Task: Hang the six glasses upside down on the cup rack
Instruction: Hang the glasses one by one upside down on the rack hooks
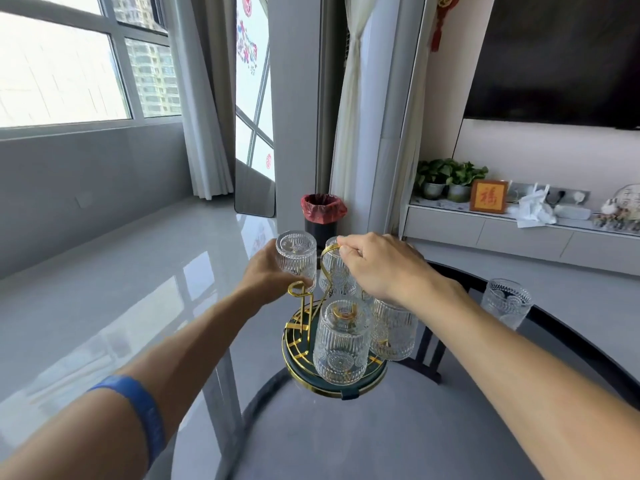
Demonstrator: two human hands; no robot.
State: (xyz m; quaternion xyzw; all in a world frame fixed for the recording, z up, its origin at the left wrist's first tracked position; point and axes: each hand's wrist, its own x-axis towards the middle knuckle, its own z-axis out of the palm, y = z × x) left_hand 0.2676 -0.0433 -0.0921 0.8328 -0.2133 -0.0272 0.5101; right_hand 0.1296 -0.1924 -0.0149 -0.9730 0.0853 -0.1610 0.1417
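Five glasses visible: three inverted on the cup rack [304, 327], one inverted in the left hand [266, 271] grip just above a gold peg, one upright glass [505, 303] on the tabletop [346, 438] right of the rack. Right hand [384, 268] grip pinches the rack's top loop.

My right hand [377, 268] hides the rack's top & most of the rear glass [337, 271]; left fingers sit behind the held glass [297, 252]. TV [554, 57] cut off top-right.
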